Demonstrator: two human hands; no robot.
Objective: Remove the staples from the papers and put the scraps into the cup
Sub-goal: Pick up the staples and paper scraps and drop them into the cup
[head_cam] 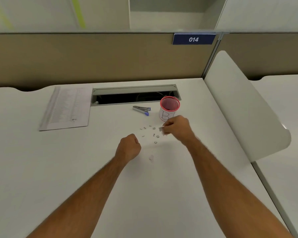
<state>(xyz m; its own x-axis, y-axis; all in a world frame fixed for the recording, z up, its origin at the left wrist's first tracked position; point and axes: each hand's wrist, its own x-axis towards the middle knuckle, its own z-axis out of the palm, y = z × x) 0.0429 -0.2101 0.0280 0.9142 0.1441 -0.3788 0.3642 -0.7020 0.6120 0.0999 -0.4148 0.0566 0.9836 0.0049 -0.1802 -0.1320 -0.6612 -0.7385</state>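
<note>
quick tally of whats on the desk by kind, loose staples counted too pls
stack of papers: 1
staple remover: 1
cup: 1
loose staples lying on the desk: about 10, small and blurred
paper scrap: 1
Total: about 14

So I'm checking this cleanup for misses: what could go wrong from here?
The staple scraps lie scattered on the white desk, so some could be overlooked. The right hand pinches scraps beside the cup and might knock it. One paper scrap lies apart, near the fisted left hand.
</note>
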